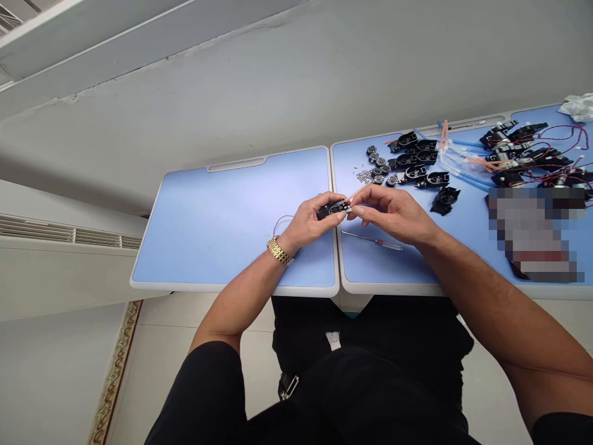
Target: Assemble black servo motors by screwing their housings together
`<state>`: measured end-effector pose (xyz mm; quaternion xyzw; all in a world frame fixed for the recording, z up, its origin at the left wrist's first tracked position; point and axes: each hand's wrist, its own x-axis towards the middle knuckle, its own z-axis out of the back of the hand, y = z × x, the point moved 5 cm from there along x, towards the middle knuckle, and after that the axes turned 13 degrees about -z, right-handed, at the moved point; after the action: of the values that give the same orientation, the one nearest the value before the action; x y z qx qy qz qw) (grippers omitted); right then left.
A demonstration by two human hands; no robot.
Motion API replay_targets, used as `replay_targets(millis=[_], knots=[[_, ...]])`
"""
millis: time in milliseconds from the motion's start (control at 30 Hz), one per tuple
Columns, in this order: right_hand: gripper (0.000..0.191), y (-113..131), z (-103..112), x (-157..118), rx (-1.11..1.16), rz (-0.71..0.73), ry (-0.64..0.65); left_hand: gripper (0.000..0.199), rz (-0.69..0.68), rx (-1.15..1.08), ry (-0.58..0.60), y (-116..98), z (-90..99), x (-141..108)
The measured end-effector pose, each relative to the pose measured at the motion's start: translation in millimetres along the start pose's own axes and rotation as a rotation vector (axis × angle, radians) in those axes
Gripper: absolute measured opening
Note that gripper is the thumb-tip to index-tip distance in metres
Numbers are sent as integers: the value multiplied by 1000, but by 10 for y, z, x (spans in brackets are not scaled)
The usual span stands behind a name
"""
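My left hand [308, 222] and my right hand [386, 210] meet above the seam between two blue desks, and both fingers grip a small black plastic housing [334, 209]. A thin pale orange wire [357, 193] runs up and right from it. A thin red wire [281, 224] curves by my left wrist. Just below my right hand, a red-handled screwdriver [373, 241] lies on the blue desktop [384, 266]. A gold link wristwatch [280, 251] sits on my left wrist.
Beyond my hands lie several black housings [417, 157], round bearings [378, 162], tiny screws [364, 176], blue-and-orange tubing [458, 162], and wired motor assemblies [519, 145]. A pixelated patch [535, 235] hides the right side. A wall radiator [60, 238] stands left.
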<state>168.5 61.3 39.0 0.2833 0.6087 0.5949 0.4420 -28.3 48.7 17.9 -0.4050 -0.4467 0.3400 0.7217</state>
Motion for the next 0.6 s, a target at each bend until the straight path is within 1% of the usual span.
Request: replay_targets(millis=[200,300,433,600], knots=[[48,26,2,9,16,-17,27,46,13,-39,17,3,-3,2],[50,34,11,12,1,-15,20,48,29,-106,17,14,-12,-13],[49,32,22,11,-41,-6,6,47,77,-223,18,83,-50,-47],[46,-4,36,19,-68,-12,6,47,120,-303,25,164,-90,-72]])
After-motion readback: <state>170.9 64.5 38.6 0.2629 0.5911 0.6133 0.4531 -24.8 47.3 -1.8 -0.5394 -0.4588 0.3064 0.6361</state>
